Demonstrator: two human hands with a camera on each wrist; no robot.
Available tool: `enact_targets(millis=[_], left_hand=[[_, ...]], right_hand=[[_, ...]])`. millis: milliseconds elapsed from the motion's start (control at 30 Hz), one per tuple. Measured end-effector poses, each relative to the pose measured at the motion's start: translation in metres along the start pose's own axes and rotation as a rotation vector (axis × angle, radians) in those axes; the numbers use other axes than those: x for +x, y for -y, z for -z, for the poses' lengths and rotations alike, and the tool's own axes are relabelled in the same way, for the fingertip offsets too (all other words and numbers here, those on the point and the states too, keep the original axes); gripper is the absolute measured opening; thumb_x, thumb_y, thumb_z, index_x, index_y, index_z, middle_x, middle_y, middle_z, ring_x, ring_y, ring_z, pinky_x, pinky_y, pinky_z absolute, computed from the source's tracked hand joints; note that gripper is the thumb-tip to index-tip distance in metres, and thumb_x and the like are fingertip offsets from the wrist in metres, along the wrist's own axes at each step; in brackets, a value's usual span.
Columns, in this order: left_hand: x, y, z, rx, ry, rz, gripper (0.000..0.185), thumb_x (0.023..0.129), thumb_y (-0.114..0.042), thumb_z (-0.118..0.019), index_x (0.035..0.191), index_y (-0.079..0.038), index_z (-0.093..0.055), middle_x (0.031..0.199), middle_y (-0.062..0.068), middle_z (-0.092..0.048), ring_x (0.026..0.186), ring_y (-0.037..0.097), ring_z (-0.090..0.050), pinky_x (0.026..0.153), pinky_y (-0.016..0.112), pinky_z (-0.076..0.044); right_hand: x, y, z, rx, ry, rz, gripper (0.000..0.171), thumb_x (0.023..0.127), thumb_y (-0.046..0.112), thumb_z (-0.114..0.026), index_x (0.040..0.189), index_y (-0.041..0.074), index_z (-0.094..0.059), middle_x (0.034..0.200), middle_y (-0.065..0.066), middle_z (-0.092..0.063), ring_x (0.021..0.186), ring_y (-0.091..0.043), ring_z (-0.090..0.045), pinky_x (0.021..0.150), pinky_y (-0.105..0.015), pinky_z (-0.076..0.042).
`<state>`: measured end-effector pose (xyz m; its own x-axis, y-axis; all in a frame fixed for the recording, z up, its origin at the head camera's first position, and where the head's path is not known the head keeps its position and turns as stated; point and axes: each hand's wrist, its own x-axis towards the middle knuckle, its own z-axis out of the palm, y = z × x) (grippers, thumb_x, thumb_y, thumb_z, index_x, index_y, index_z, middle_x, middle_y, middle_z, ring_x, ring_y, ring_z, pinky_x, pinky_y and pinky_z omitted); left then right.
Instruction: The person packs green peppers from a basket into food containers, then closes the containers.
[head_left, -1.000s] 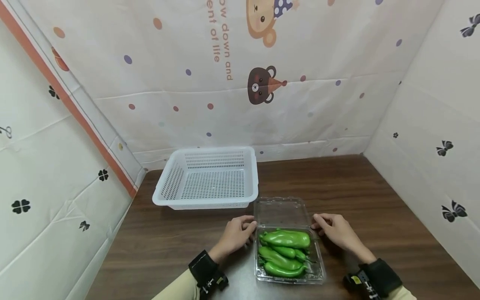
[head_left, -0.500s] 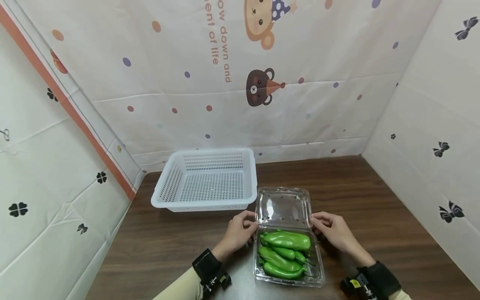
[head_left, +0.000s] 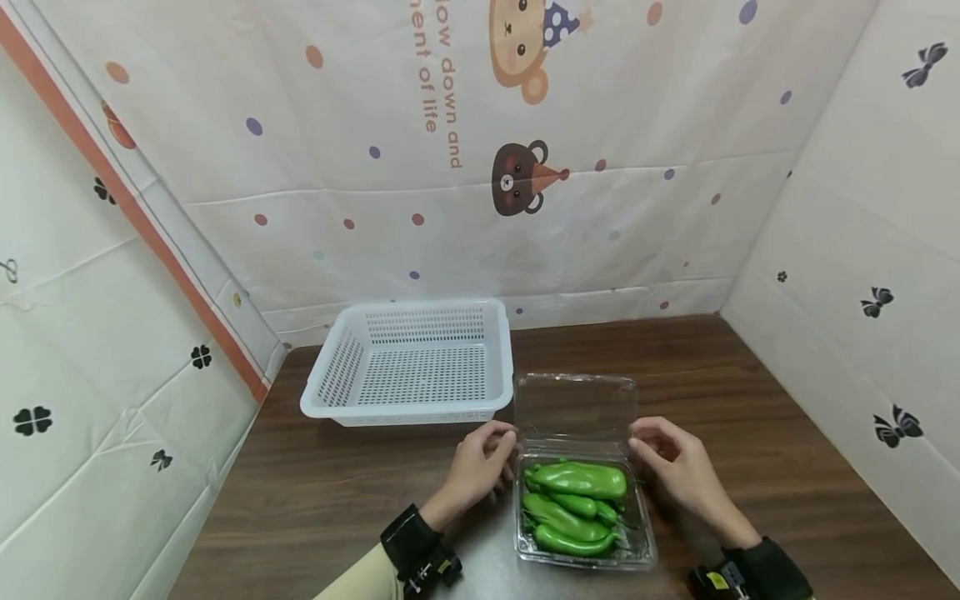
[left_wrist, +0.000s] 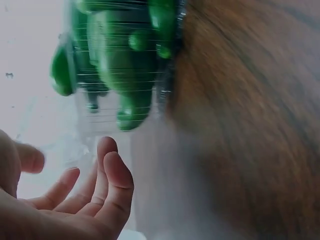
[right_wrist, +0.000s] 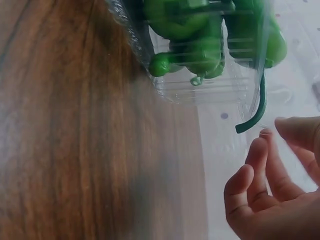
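A clear plastic clamshell box (head_left: pixel 585 560) holds several green peppers (head_left: pixel 573 523), with long pods and stems. Its transparent lid (head_left: pixel 574 408) is swung back on the far side, standing open behind the peppers. Beside the hinge on the left is my left hand (head_left: pixel 476 467), fingertips right at the box's corner. In the left wrist view its thumb (left_wrist: pixel 31 159) stands apart from the loosely bent fingers. My right hand (head_left: pixel 678 467) is at the lid's right edge, thumb and forefinger close together. The right wrist view shows a pepper stem (right_wrist: pixel 254 117) over the box rim near those fingertips.
A white perforated plastic basket (head_left: pixel 420 408) stands behind and left of the box, its corner close to the lid. Brown wood-grain table (head_left: pixel 330 500) lies under everything. Printed cloth walls (head_left: pixel 337 183) enclose the back and both sides.
The lid's far edge has risen in view, and the lid now reaches further right and looks less shiny. Both hands stay at its sides, the right one slightly further out.
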<state>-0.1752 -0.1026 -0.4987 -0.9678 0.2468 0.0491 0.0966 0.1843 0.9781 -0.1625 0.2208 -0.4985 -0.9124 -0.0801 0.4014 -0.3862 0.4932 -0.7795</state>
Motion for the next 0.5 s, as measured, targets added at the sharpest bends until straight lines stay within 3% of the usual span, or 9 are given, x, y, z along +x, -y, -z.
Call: enact_targets(millis=[133,267,500], left_hand=[[-0.009,-0.009,0.004,-0.02,0.004,-0.006,0.04,0.11,-0.034,-0.047,0.13,-0.004,-0.063,0.114,0.014,-0.075,0.071,0.046,-0.068,0.052,0.055,-0.056],[-0.021,-0.019,0.008,-0.006,0.032,0.031,0.043,0.109,-0.041,-0.047,0.131,-0.008,-0.063,0.117,0.013,-0.073,0.078,0.041,-0.07,0.058,0.05,-0.059],[-0.043,-0.025,0.008,-0.042,0.099,0.087,0.045,0.107,-0.043,-0.051,0.141,-0.015,-0.057,0.14,0.015,-0.059,0.086,0.035,-0.069,0.059,0.049,-0.06]], right_hand=[[-0.003,0.002,0.0,0.016,0.005,0.012,0.015,0.093,0.002,-0.073,0.106,0.009,-0.072,0.096,-0.009,-0.073,0.08,-0.009,-0.066,0.065,-0.022,-0.053],[-0.007,0.004,0.001,0.014,0.004,0.021,0.015,0.09,-0.001,-0.075,0.098,0.011,-0.072,0.091,-0.006,-0.074,0.077,-0.009,-0.067,0.064,-0.023,-0.055],[-0.018,0.005,0.0,-0.005,-0.014,0.101,0.029,0.083,-0.016,-0.074,0.098,0.008,-0.073,0.101,-0.007,-0.072,0.08,-0.001,-0.064,0.059,-0.022,-0.052]])
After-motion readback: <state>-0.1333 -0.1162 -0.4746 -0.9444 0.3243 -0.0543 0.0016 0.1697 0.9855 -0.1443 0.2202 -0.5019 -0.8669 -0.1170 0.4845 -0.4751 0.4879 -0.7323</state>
